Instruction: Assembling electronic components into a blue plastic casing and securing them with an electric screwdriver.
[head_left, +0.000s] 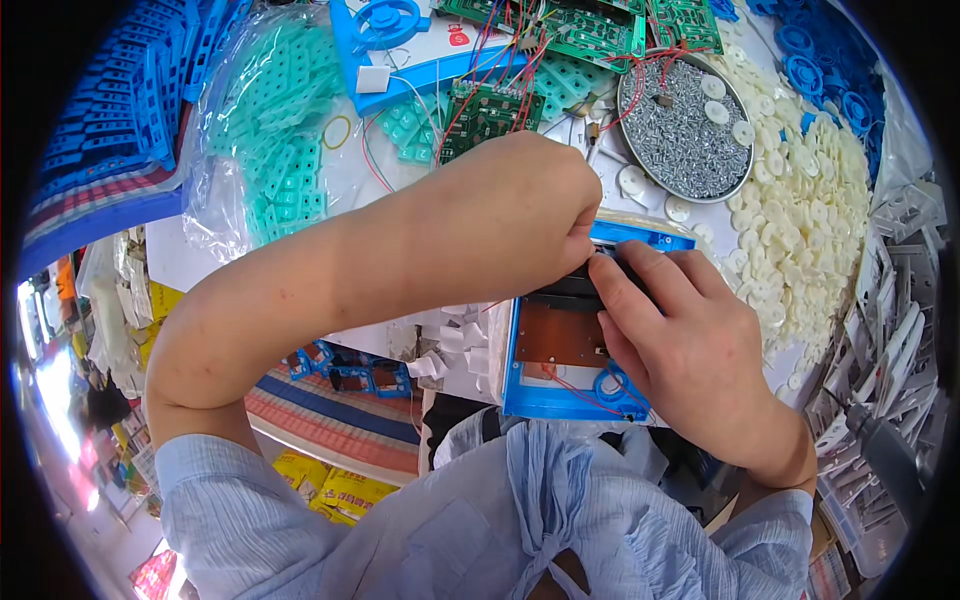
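A blue plastic casing (pixel 512 380) lies on the table before me, with a brown circuit board (pixel 550 335), red wires (pixel 580 390) and a blue ring-shaped part (pixel 615 385) inside. Across its upper part sits a black plastic part (pixel 565 290). My right hand (pixel 690 325) grips this black part, index finger and thumb bent at its edge. Curled closed over the far end of the casing, my left hand (pixel 545 205) nearly meets the right index fingertip. Most left fingers are hidden, and what they hold cannot be made out.
A round metal tray (pixel 690 135) of small screws stands beyond my hands. Around it are cream plastic discs (pixel 790 220), green circuit boards (pixel 495 115) with wires, and bagged turquoise keypads (pixel 285 120). Blue frames (pixel 110 120) are stacked far left; white plastic parts (pixel 890 330) pile at the right.
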